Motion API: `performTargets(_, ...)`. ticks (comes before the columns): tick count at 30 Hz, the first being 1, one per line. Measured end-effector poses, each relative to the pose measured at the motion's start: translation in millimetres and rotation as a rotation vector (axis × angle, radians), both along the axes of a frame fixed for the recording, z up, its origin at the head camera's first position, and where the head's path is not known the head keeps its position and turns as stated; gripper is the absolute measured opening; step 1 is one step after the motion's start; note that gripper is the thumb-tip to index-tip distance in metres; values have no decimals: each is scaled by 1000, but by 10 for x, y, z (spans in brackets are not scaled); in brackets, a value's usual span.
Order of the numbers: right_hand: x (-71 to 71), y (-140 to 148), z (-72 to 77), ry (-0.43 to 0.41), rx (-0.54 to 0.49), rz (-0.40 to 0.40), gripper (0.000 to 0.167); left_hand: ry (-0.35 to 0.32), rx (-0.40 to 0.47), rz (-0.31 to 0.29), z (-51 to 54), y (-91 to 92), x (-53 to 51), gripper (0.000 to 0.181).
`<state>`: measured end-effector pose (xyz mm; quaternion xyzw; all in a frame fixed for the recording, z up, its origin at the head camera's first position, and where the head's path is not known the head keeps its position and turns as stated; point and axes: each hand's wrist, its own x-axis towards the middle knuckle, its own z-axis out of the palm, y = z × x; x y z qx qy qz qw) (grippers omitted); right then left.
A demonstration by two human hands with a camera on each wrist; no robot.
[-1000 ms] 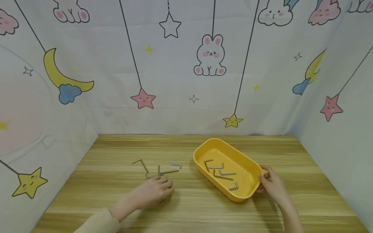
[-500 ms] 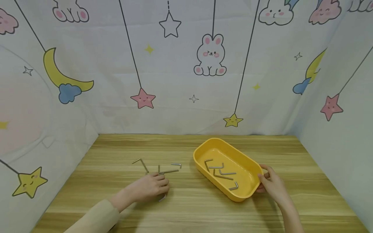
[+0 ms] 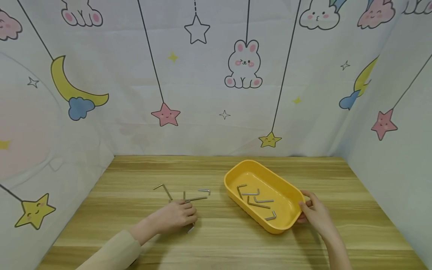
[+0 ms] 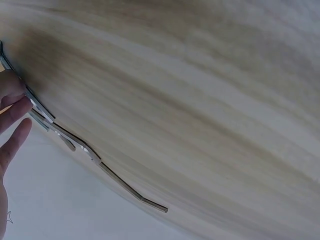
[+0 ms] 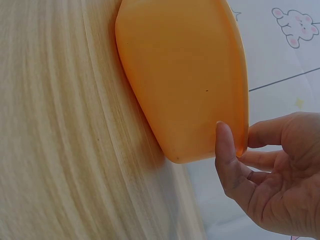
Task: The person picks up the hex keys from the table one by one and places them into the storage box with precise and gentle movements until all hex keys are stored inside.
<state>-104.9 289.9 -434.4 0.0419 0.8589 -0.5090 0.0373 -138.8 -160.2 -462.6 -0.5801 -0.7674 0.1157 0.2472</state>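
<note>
My left hand (image 3: 173, 217) is low over the table, its fingers bent down and pinching a small silver hex key (image 3: 191, 228), whose end shows below the fingertips. In the left wrist view, the thumb and fingers (image 4: 17, 112) meet on that key at the left edge. Just beyond the hand lie a long L-shaped hex key (image 3: 195, 198), an angled one (image 3: 167, 191) and a short silver one (image 3: 204, 190); another is mostly hidden by the hand. My right hand (image 3: 315, 215) grips the near right end of a yellow tray (image 3: 248, 213), thumb on one side of its rim.
Inside the tray lie several hex keys (image 3: 258, 203), apart from one another. The wood-grain table (image 3: 135, 168) meets a white cloth backdrop (image 3: 209, 138) printed with stars, moons and rabbits along its back and sides.
My left hand moved slightly left and then stayed nearly still, while the small hex key under its fingertips came into view and turned a little. The right hand and tray have not moved.
</note>
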Motion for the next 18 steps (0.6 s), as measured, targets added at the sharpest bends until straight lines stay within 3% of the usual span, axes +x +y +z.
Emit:
performTargets(11, 2, -6, 1, 5, -3, 2, 50, 7, -12, 5, -6, 24, -7, 8)
performTargets(18, -6, -1, -10, 13, -7, 3, 49, 9, -10, 16, -27, 36, -3, 41)
